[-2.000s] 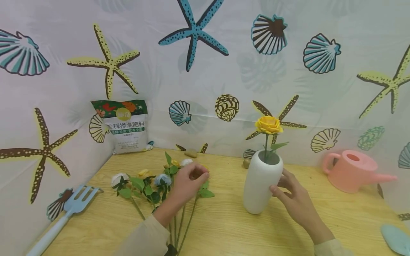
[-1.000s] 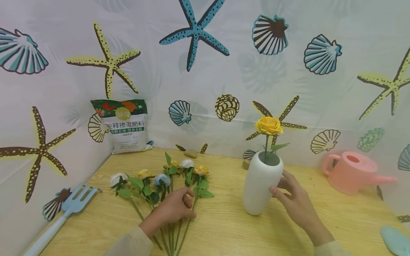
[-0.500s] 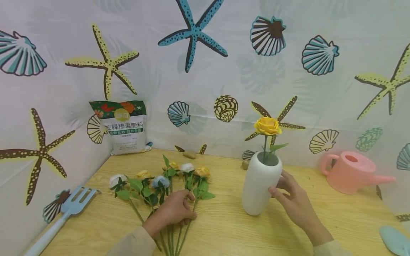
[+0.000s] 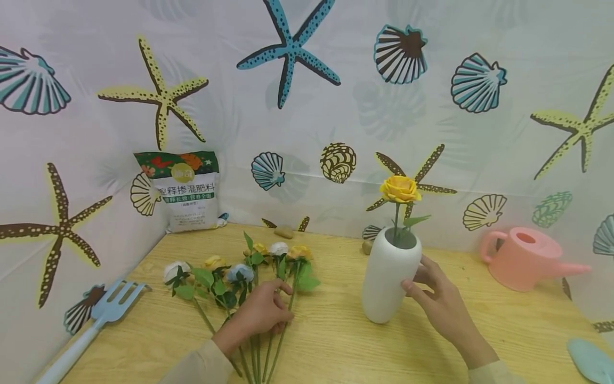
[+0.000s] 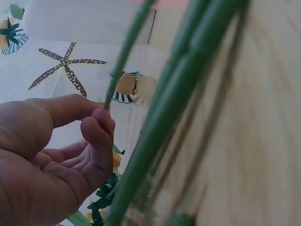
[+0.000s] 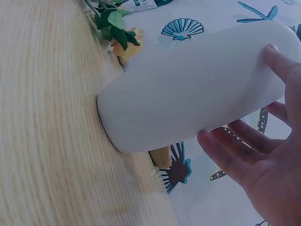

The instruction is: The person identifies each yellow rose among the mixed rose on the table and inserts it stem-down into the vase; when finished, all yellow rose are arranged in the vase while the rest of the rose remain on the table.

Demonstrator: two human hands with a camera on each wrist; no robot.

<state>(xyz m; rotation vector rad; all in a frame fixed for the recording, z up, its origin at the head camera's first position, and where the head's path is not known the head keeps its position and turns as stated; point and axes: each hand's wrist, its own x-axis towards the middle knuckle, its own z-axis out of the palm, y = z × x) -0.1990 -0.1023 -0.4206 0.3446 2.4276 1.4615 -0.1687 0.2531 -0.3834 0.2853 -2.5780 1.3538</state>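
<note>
My left hand point(image 4: 264, 308) pinches the green stem point(image 5: 126, 52) of an artificial orange-yellow rose point(image 4: 300, 253) between thumb and fingertips. Beside it lie several other artificial flowers, among them a blue one point(image 4: 240, 273) and a white one point(image 4: 176, 271), with stems running towards the near edge. My right hand point(image 4: 438, 301) holds the side of a white vase point(image 4: 389, 285), thumb on the near side. Some of its fingers are hidden behind the vase in the head view. One yellow rose point(image 4: 400, 189) stands in the vase; its lower stem is hidden inside.
A pink watering can point(image 4: 520, 261) stands at the right. A light blue fork point(image 4: 115, 301) lies at the left, and part of a pale blue tool point(image 4: 592, 360) shows at lower right. A fertilizer bag point(image 4: 189, 194) leans at the back; small stones point(image 4: 284, 232) lie along the cloth.
My left hand has come down from above the blossoms to the stems and pinched one. Its orange-yellow rose has just shifted slightly up and left. My right hand stays on the vase.
</note>
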